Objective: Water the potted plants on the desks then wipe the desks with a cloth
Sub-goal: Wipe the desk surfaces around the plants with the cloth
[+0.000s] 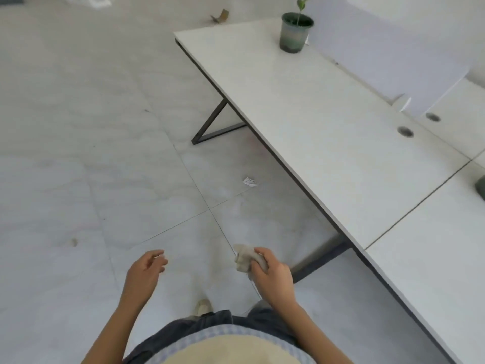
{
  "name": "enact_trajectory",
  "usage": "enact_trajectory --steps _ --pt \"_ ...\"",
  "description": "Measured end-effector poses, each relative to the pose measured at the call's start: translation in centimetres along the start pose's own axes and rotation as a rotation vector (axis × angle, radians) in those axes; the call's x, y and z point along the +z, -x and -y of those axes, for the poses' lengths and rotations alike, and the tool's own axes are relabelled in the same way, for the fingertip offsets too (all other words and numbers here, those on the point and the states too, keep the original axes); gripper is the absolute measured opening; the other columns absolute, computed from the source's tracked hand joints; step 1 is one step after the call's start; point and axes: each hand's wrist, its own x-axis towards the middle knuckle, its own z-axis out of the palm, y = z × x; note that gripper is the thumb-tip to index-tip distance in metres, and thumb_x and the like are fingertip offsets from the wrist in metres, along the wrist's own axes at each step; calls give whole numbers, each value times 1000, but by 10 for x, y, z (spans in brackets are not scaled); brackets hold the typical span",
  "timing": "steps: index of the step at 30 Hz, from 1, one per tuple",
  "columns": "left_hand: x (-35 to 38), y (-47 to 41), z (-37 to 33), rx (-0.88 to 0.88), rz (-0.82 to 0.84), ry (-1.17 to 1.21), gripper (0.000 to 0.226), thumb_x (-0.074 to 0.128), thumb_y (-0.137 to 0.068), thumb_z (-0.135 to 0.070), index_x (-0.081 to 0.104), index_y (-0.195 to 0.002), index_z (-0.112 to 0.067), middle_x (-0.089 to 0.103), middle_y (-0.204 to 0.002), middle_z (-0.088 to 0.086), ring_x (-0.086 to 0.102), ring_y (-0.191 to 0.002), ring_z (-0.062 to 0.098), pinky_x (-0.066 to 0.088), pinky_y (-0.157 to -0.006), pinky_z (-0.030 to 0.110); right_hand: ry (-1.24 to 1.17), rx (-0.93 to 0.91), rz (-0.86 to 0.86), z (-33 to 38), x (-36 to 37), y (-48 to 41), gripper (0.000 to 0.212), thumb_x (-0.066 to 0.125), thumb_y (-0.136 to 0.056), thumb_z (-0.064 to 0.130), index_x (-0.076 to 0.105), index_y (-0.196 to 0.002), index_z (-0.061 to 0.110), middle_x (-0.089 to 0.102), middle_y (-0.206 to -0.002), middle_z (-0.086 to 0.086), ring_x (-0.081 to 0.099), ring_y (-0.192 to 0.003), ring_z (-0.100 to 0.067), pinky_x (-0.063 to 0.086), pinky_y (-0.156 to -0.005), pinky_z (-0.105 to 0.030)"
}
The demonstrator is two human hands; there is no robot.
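Holding the bunched cloth (245, 259) clamped in your right grip (274, 275), you stand with the surface (328, 127) off to that same side — its long edge runs away toward the potted plant (296, 32); your left grip (146, 271) hangs loosely curled, empty.

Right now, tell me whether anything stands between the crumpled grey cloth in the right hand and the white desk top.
Nothing visible does. The right hand grips the crumpled grey cloth over the floor, beside the white desk top; the green potted plant stands at its far end.
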Motion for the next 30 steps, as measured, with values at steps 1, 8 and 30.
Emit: enact_trajectory --steps 1,8,30 --pt "-13 -6 5 -28 -25 25 24 44 -94 -14 58 -112 -5 64 -100 12 60 -92 30 40 -83 36 7 7 -2 8 4 -4 30 49 -91 24 54 -120 17 67 -84 -1 64 -78 -23 51 -71 -33" --pt "-33 -44 14 -172 -38 75 25 44 -94 -15 57 -113 -4 65 -99 14 60 -90 30 42 -87 41 33 46 12 43 17 -47 28 50 -92 24 55 -118 16 63 -87 2 63 -83 -22 47 -72 -27" --pt "-57 -325 -148 -96 -36 87 14 49 -92 -13 59 -89 -21 65 -85 -4 63 -83 17 47 -79 31 74 -100 182 235 32 -375 36 50 -89 32 52 -123 20 68 -94 -1 64 -89 -19 52 -79 -33"
